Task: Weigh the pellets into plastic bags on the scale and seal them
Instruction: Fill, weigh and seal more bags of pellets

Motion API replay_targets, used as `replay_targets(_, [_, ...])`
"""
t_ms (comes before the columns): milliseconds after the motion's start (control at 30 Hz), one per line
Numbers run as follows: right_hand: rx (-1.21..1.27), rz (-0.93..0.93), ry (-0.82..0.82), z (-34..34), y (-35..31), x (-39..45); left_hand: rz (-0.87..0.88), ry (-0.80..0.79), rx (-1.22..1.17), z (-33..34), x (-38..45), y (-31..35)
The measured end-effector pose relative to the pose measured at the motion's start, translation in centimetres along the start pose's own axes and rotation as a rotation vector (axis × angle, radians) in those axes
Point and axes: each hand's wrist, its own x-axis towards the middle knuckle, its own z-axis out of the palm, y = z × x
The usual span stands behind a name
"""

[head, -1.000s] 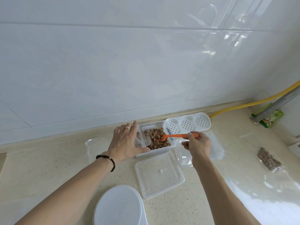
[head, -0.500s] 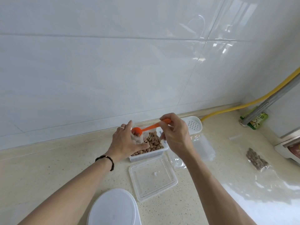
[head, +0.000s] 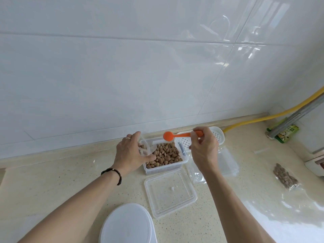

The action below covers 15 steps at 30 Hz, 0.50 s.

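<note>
— While the left hand (head: 130, 153) pinches a small clear plastic bag (head: 144, 147) open at the left end of the container (head: 164, 157), where is the scoop?

— The right hand (head: 204, 151) has its grip pressed together on the handle of the orange scoop (head: 182, 135), fingers curled round it. The round bowl of the scoop points left, above the far rim of the container, just right of the bag's mouth and apart from it.

— And the pellets?

— Brown pellets (head: 165, 155) fill the clear container, which stands near the back edge of the table (head: 52, 181). A few show through the bag in the left grip.

— What else lies on the table?

— A clear lid (head: 170, 192) lies flat just in front of the container. A white perforated tray (head: 216, 137) sits behind the right hand against the back edge. Empty clear bags (head: 226, 165) lie to the right of the wrist, and a filled bag of pellets (head: 284, 176) lies well apart toward the right edge. A white round-edged scale (head: 127, 225) is at the front edge.

— The room?

— White glossy tiles (head: 140, 76) cover the wall, and a yellow hose (head: 263, 117) runs along the back right corner.
</note>
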Motion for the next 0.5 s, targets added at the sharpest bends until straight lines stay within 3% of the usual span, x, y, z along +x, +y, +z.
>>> replay_targets(200, [-0.147, 0.218, -0.104, 2.0, 5.3, -1.3, 0.079, 0.023, 0.098, -0.3, -0.6, -1.9])
replay_targets(333, [0.007, 0.399, -0.197, 3.4, 5.4, -1.8, 0.100, 0.005, 0.119, 0.2, -0.6, -2.5])
replay_targets(500, [0.210, 0.607, -0.101, 3.3, 5.7, -1.4, 0.095, -0.006, 0.141, 0.4, -0.5, -2.8])
